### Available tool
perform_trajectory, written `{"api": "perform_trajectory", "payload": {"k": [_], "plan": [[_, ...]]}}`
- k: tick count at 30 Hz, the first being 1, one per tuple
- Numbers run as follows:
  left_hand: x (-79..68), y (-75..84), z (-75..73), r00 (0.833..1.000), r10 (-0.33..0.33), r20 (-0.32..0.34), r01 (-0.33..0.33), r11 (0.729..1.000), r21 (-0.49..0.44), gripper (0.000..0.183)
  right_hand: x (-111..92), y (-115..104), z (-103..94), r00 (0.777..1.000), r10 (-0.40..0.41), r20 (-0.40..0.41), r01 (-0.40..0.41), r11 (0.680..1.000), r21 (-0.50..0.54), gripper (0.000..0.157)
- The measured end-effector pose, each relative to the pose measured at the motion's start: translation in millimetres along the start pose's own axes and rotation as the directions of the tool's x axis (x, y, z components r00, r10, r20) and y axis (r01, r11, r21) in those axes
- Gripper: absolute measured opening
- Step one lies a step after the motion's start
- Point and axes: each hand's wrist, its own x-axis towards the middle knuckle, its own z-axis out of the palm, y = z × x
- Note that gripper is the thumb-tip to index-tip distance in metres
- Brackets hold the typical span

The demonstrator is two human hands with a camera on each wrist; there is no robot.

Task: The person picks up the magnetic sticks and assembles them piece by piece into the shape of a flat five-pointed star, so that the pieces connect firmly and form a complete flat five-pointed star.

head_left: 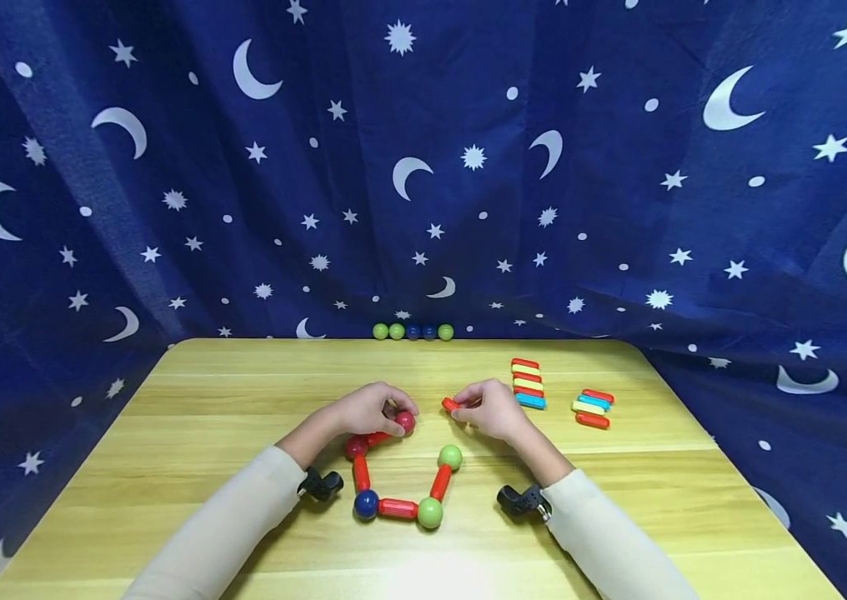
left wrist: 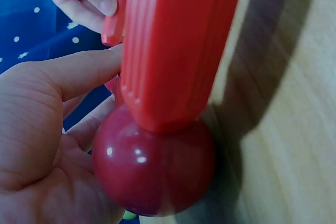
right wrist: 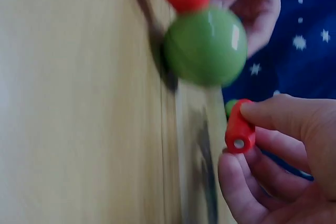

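Observation:
An open chain of magnetic rods and balls lies on the table. My left hand (head_left: 369, 410) pinches the crimson ball (head_left: 406, 422) at its far left end. From there a red rod leads to another crimson ball (left wrist: 155, 161), followed by a red rod (head_left: 361, 472), a blue ball (head_left: 366, 504), a red rod (head_left: 397, 508), a green ball (head_left: 430, 512), a red rod (head_left: 441, 482) and an end green ball (head_left: 450, 457). Between thumb and fingers, my right hand (head_left: 497, 412) holds a loose red rod (right wrist: 240, 127), its silvery end showing. This rod is apart from the chain.
A row of green and blue balls (head_left: 413, 332) lines the table's far edge. Right of my right hand lie a stack of red, yellow and blue rods (head_left: 528, 383) and a smaller group of rods (head_left: 592, 408). A starry blue curtain (head_left: 408, 233) hangs behind the wooden table (head_left: 243, 375).

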Motion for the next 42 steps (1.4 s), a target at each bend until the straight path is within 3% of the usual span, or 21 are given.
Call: {"api": "perform_trajectory", "payload": {"k": [4, 8, 20, 27, 32, 35, 42], "plan": [[-1.1, 0.0, -0.8, 1.0, -0.004, 0.006, 0.004, 1.0, -0.014, 0.031, -9.8, -10.0, 8.3, 0.997, -0.042, 0.069, 0.039, 0.998, 0.051, 0.016], [-1.9, 0.1, -1.2, 1.0, -0.006, 0.005, 0.006, 1.0, -0.012, 0.03, -15.5, -19.9, 16.1, 0.99, -0.075, 0.121, 0.071, 0.997, 0.038, 0.013], [-2.5, -1.0, -0.5, 1.0, 0.008, 0.007, -0.008, 1.0, -0.015, 0.03, -15.5, -27.8, 30.7, 0.981, -0.116, 0.158, 0.122, 0.992, -0.025, 0.012], [-0.2, -0.1, -0.3, 1.0, 0.006, 0.0, -0.006, 1.0, -0.002, 0.03, -31.3, -32.1, 13.9, 0.988, -0.011, 0.154, 0.024, 0.996, -0.085, 0.023], [1.2, 0.4, -0.6, 1.0, 0.012, 0.006, -0.012, 1.0, 0.022, 0.028, -45.7, -33.5, 2.8, 0.956, 0.094, 0.277, -0.092, 0.996, -0.021, 0.027], [0.7, 1.8, -1.1, 1.0, 0.005, 0.014, -0.005, 1.0, 0.017, 0.024, -48.6, -32.7, 0.6, 0.943, 0.1, 0.316, -0.124, 0.991, 0.058, 0.025], [-0.6, 0.7, -2.3, 1.0, 0.006, 0.025, -0.006, 1.0, 0.012, 0.021, -44.1, -29.8, 0.8, 0.953, 0.069, 0.294, -0.096, 0.992, 0.081, 0.028]]}}
